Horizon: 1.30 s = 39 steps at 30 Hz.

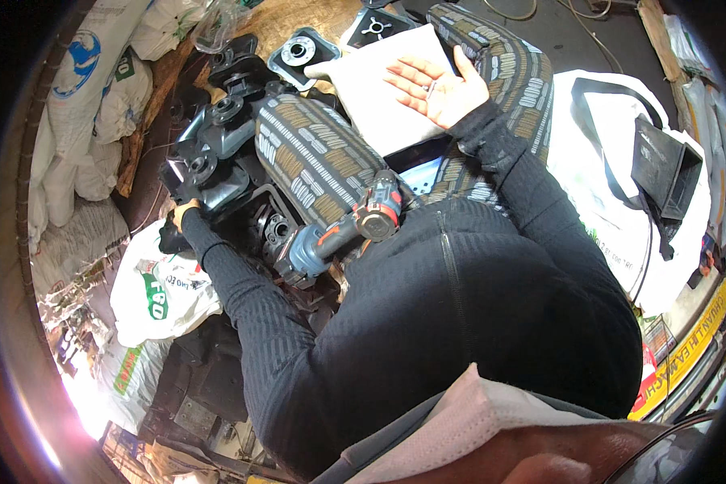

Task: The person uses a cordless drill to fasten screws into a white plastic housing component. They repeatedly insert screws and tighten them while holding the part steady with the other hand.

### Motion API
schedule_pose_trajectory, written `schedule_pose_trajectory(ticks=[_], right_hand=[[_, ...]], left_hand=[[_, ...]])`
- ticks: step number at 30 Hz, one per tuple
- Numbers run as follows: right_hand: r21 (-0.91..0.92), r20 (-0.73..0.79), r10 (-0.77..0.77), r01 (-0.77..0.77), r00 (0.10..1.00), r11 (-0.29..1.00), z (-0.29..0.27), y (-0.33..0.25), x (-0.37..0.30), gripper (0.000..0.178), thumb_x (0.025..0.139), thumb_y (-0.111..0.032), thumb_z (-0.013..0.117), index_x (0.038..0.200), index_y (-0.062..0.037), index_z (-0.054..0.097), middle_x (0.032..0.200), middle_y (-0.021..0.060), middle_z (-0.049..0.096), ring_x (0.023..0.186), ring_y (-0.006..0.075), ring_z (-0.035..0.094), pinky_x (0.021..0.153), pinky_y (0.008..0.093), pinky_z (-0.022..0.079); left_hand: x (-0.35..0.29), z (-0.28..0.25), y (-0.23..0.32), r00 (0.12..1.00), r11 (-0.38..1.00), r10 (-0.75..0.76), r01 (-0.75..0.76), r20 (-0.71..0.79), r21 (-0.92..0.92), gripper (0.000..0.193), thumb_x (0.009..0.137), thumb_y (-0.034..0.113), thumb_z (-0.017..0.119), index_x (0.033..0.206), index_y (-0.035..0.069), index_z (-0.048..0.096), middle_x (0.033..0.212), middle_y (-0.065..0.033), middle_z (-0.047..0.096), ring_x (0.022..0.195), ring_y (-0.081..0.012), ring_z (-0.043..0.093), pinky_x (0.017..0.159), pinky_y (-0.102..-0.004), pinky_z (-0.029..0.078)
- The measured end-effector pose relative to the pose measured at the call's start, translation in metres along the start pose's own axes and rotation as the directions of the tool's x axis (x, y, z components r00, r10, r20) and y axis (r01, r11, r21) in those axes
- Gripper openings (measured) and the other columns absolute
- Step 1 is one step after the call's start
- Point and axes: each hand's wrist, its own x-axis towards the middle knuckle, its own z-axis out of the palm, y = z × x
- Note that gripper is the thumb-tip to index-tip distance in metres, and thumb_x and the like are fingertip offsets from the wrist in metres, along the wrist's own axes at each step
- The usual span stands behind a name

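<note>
My right hand (442, 90) is held palm up with its fingers stretched out. A few small metal pieces (430, 87), perhaps screws, lie loose on the palm. Behind that hand is a flat white pad (387, 101) near my knees. My left hand (185, 213), partly hidden, closes on the edge of a black plastic part (218, 189) with a round hub. More such hubbed parts (232, 113) stand in a row beyond it. Against my lap rests a cordless power driver (377, 214), grey and red with a blue base, which neither hand touches.
Grey hubbed parts (300, 52) lie on a brown board (319, 18) ahead. At my right stands a white sack (573, 189) with a black box-shaped piece (661, 169) against it. White sacks (165, 282) crowd the left side. A thin cable (597, 36) crosses the floor.
</note>
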Motion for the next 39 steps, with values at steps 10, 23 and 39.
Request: schedule_pose_trajectory(ticks=[10,23,39], right_hand=[[-0.852,0.057,-0.311,0.208,0.949,0.481,0.02,0.03,0.026,0.079,0.092,-0.056,0.03,0.139,0.0075,0.03,0.143,0.0245,0.035,0.133,0.0334,0.035,0.112,0.0479,0.022],[-0.383,-0.043,-0.49,0.439,0.87,0.813,-0.002,0.04,0.011,0.043,0.1,-0.022,0.03,0.133,0.0043,0.039,0.136,0.0155,0.046,0.124,0.0256,0.046,0.108,0.0382,0.033],[-0.165,-0.617,-0.234,0.168,0.751,0.972,-0.047,-0.011,-0.004,0.036,0.094,-0.021,0.057,0.127,-0.0097,0.052,0.105,0.001,0.062,0.079,0.0076,0.057,0.065,0.0209,0.046]], left_hand=[[-0.327,-0.125,0.219,0.034,-0.278,0.799,-0.864,-0.6,-0.419,0.015,0.076,0.018,0.073,0.086,0.011,0.065,0.078,-0.0068,0.063,0.068,-0.0238,0.062,0.062,-0.0346,0.05],[-0.379,-0.109,0.246,0.191,0.013,0.931,-0.869,-0.31,-0.495,0.013,0.075,0.016,0.07,0.08,0.007,0.061,0.073,-0.0073,0.062,0.063,-0.0208,0.063,0.059,-0.031,0.05],[-0.256,-0.042,0.49,0.177,0.078,0.976,-0.83,-0.129,-0.553,0.041,0.078,0.025,0.068,0.116,0.011,0.059,0.076,-0.0109,0.066,0.074,-0.0284,0.066,0.068,-0.0386,0.052]])
